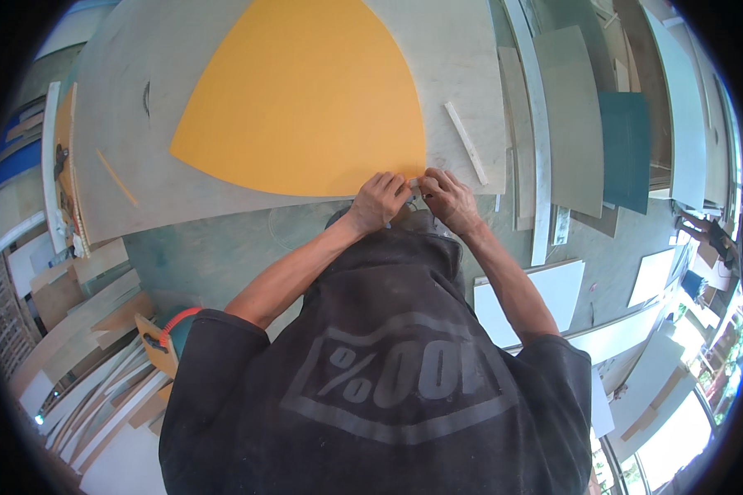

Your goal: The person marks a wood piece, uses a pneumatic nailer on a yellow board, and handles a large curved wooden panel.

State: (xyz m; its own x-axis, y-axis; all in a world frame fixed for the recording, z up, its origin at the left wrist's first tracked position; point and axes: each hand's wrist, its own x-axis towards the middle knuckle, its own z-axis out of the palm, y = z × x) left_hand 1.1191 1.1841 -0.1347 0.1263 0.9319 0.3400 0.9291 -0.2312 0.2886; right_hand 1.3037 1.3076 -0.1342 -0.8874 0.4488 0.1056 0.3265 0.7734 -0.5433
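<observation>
A large yellow panel with curved edges (305, 99) lies flat on a broad grey worktable (140, 115). Both my hands meet at the panel's near right corner. My left hand (380, 200) is closed, its bent fingers at the panel's near edge. Just to its right, my right hand (448, 200) is closed in a pinch. A small pale piece with some orange on it (414, 182) shows between the two sets of fingertips; its kind is too small to tell, and so is which hand grips it.
A narrow white strip (466, 144) lies right of the panel, a thin yellow strip (117, 177) to its left. Long boards and sheets (574, 124) stand on the right. A white panel (537, 297) is beside my right forearm. Curved offcuts (99, 396) pile up at lower left.
</observation>
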